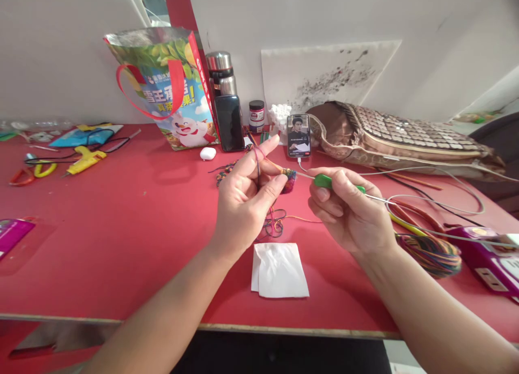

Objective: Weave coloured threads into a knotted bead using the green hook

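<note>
My left hand (249, 193) pinches a small multicoloured crochet piece (289, 180) between thumb and fingers, with dark and pink yarn looped over the raised index finger. In my right hand (344, 206) is a crochet hook (323, 181) with a green grip, held like a pen; its metal shaft points left and its tip meets the piece, where the exact stitch is too small to tell. Loose yarn strands (274, 224) hang below onto the red table. A skein of multicoloured yarn (432, 252) lies right of my right wrist, partly behind it.
A folded white tissue (281, 271) lies near the front edge. Behind stand a shopping bag (166, 93), a steel flask (221, 74), a dark phone (230, 124) and a lit phone (298, 136) on a cable. A glue gun (86, 159) is left; a purple power strip (486, 260) is right.
</note>
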`<state>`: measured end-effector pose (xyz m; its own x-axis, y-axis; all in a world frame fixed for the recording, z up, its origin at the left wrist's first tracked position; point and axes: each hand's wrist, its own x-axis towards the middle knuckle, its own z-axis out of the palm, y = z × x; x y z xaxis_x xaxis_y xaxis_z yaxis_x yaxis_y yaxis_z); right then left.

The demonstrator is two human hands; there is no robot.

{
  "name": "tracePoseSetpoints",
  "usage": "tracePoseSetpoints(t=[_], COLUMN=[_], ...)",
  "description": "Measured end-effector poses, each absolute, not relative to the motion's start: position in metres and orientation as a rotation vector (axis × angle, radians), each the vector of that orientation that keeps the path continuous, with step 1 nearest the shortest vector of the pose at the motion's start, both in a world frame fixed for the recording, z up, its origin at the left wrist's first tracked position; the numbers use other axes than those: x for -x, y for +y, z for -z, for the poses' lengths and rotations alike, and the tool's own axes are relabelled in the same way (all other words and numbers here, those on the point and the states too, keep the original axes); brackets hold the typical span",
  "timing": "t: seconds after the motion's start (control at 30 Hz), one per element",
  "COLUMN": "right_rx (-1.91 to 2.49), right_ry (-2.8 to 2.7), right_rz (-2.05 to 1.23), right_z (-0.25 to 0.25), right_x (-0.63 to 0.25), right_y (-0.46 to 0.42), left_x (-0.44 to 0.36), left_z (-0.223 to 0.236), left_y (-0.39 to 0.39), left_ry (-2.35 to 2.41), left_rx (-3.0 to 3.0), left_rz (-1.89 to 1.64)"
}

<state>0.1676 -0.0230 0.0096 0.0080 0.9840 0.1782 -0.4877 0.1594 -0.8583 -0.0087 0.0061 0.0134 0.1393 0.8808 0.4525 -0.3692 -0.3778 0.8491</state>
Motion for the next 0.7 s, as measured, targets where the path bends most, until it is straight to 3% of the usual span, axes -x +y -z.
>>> tracePoseSetpoints(t=[0.7], right_rx=[0.688], right_ry=[-0.958], right_rz=[-1.266], right_z=[-0.0104], right_x=[-0.1703], right_y=[-0.0241], left_x=[0.0087], left_z=[-0.0145], left_y=[0.0046], left_ry=[0.552], left_rx=[-1.358], left_rz=[-1.503])
